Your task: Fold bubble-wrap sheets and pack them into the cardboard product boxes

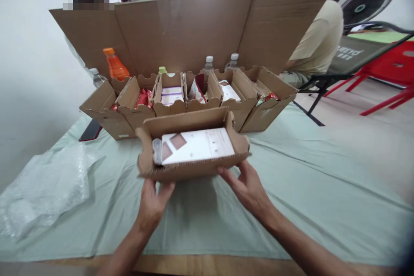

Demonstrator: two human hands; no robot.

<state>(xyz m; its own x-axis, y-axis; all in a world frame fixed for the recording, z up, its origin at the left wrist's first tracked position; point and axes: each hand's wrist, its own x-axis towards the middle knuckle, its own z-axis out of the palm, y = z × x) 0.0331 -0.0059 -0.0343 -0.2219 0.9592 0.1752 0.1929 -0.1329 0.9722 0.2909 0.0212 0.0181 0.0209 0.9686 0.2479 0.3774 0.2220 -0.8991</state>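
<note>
Both of my hands hold up an open cardboard tray above the green cloth. My left hand grips its lower left side, thumb on the front wall and fingers hidden beneath. At the lower right of the tray my right hand has its thumb on the front wall and its fingers partly under it. Inside the tray lies a white box with brown squares, beside a small clear-wrapped item. Just behind, a row of cardboard bins holds packets and boxes.
A tall cardboard panel stands behind the bins, with bottles before it. Bubble wrap lies at the left of the cloth, a dark flat object near the bins. A person sits behind at the right.
</note>
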